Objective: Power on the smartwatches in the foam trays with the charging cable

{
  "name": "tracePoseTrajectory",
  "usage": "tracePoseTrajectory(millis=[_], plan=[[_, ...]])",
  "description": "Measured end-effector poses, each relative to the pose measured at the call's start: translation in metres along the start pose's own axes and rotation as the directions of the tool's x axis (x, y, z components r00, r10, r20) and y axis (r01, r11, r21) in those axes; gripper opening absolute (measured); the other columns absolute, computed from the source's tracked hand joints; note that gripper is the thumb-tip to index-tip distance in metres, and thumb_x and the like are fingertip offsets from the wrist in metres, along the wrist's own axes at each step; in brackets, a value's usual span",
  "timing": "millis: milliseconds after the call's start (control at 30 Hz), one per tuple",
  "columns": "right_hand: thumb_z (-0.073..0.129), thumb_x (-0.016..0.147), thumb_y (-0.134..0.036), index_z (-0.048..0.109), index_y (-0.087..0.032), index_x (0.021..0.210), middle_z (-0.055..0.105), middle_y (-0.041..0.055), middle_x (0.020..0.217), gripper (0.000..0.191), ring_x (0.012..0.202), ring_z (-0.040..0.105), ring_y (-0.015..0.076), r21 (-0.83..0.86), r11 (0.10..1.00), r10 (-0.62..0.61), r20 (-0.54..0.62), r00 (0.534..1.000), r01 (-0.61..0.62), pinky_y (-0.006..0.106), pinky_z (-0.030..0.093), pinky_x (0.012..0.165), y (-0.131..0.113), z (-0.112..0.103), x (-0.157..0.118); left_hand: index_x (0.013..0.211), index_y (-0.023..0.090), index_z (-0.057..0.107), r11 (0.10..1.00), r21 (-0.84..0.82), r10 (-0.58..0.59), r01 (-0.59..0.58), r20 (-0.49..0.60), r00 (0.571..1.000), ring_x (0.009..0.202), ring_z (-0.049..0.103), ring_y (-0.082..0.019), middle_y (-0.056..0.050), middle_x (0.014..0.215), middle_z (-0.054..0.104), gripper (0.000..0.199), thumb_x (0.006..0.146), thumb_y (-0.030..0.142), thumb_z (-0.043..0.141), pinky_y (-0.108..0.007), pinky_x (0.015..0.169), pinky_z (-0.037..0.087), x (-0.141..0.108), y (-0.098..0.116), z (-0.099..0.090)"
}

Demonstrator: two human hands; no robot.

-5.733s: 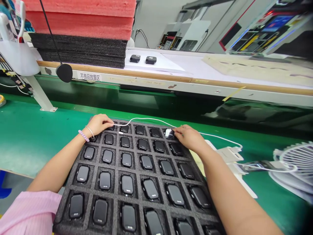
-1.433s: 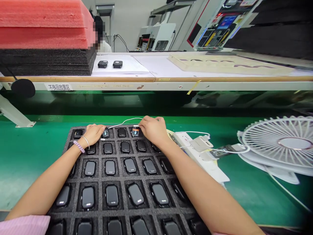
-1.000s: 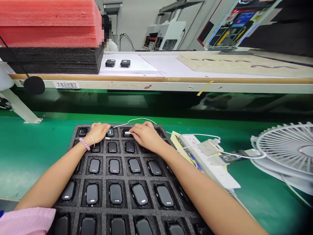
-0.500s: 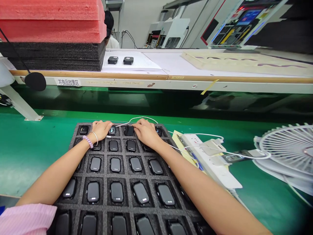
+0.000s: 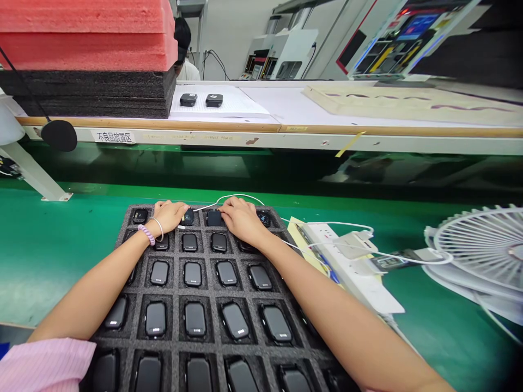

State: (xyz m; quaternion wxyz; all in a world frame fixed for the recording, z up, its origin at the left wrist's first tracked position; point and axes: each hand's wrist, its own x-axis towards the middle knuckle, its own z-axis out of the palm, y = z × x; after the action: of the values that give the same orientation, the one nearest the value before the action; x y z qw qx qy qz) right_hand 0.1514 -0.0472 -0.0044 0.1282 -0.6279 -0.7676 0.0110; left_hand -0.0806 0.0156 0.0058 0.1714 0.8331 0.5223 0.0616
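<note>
A dark grey foam tray holds rows of black smartwatch bodies without straps, each in its own compartment. In its far row, my left hand has its fingers closed at the left side of a smartwatch with a dimly lit screen. My right hand has its fingertips closed on the right edge of another smartwatch, whose screen is dark. A third smartwatch with faint marks on its screen sits right of that hand. A white cable runs near both hands; its end is hard to make out.
Right of the tray lie a white power strip, a charger and a white fan. Red and black foam blocks are stacked on the raised shelf, beside two small black devices. A person sits behind.
My right hand has shifted slightly left along with the smartwatch at its fingertips. The screen by my left hand looks dimmer. My left hand has hardly moved.
</note>
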Motion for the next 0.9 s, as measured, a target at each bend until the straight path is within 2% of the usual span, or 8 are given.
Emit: tracePoseTrajectory(millis=[233, 400, 533, 667, 767, 900], plan=[[0.049, 0.095, -0.019, 0.072, -0.019, 0.106, 0.067, 0.0124, 0.11, 0.026, 0.108, 0.058, 0.029, 0.131, 0.991, -0.01, -0.022, 1.0, 0.013, 0.044, 0.04, 0.091, 0.006, -0.007, -0.003, 0.106, 0.031, 0.071, 1.0, 0.01, 0.017, -0.017, -0.002, 1.0, 0.109, 0.058, -0.024, -0.001, 0.106, 0.075, 0.045, 0.102, 0.043, 0.028, -0.043, 0.103, 0.031, 0.001, -0.002, 0.001], [0.047, 0.096, -0.017, 0.07, -0.019, 0.1, 0.069, 0.0103, 0.103, 0.023, 0.1, 0.063, 0.0243, 0.3, 0.943, -0.13, -0.07, 0.989, 0.145, 0.037, 0.046, 0.088, 0.013, -0.017, -0.008, 0.103, 0.031, 0.071, 1.0, 0.014, 0.024, -0.024, -0.014, 1.0, 0.11, 0.057, -0.024, 0.0, 0.101, 0.074, 0.045, 0.102, 0.044, 0.027, -0.042, 0.104, 0.031, 0.0, -0.002, 0.002], [0.048, 0.092, -0.012, 0.069, -0.018, 0.104, 0.067, 0.0102, 0.105, 0.026, 0.101, 0.062, 0.0248, 0.223, 0.957, -0.198, 0.042, 0.979, 0.184, 0.037, 0.046, 0.088, 0.011, -0.024, -0.014, 0.103, 0.03, 0.071, 1.0, 0.005, 0.017, -0.017, -0.01, 1.0, 0.11, 0.057, -0.023, -0.001, 0.102, 0.074, 0.046, 0.102, 0.043, 0.027, -0.042, 0.105, 0.03, -0.001, -0.001, 0.001], [0.05, 0.097, -0.02, 0.07, -0.019, 0.115, 0.065, 0.0124, 0.113, 0.027, 0.109, 0.059, 0.0275, 0.113, 0.973, -0.207, 0.04, 0.977, 0.202, 0.04, 0.043, 0.088, 0.003, -0.026, -0.016, 0.109, 0.032, 0.071, 1.0, -0.014, 0.006, -0.006, 0.004, 1.0, 0.111, 0.057, -0.022, 0.0, 0.11, 0.074, 0.046, 0.102, 0.04, 0.026, -0.043, 0.106, 0.03, -0.001, 0.0, -0.001], [0.05, 0.099, -0.021, 0.073, -0.02, 0.104, 0.067, 0.0116, 0.11, 0.024, 0.106, 0.06, 0.0266, 0.065, 0.976, -0.213, 0.035, 0.976, 0.21, 0.038, 0.041, 0.086, -0.003, -0.023, -0.014, 0.113, 0.032, 0.07, 1.0, -0.022, 0.003, -0.003, 0.009, 1.0, 0.111, 0.057, -0.022, 0.0, 0.114, 0.073, 0.045, 0.102, 0.038, 0.026, -0.043, 0.107, 0.029, -0.002, 0.001, -0.001], [0.05, 0.098, -0.019, 0.071, -0.019, 0.097, 0.071, 0.0106, 0.107, 0.021, 0.103, 0.062, 0.0265, 0.08, 0.982, -0.174, 0.011, 0.985, 0.173, 0.039, 0.039, 0.087, -0.006, -0.02, -0.012, 0.112, 0.033, 0.07, 1.0, -0.022, 0.009, -0.008, 0.002, 1.0, 0.111, 0.058, -0.022, 0.0, 0.111, 0.074, 0.045, 0.102, 0.039, 0.027, -0.042, 0.107, 0.029, -0.003, 0.001, -0.002]])
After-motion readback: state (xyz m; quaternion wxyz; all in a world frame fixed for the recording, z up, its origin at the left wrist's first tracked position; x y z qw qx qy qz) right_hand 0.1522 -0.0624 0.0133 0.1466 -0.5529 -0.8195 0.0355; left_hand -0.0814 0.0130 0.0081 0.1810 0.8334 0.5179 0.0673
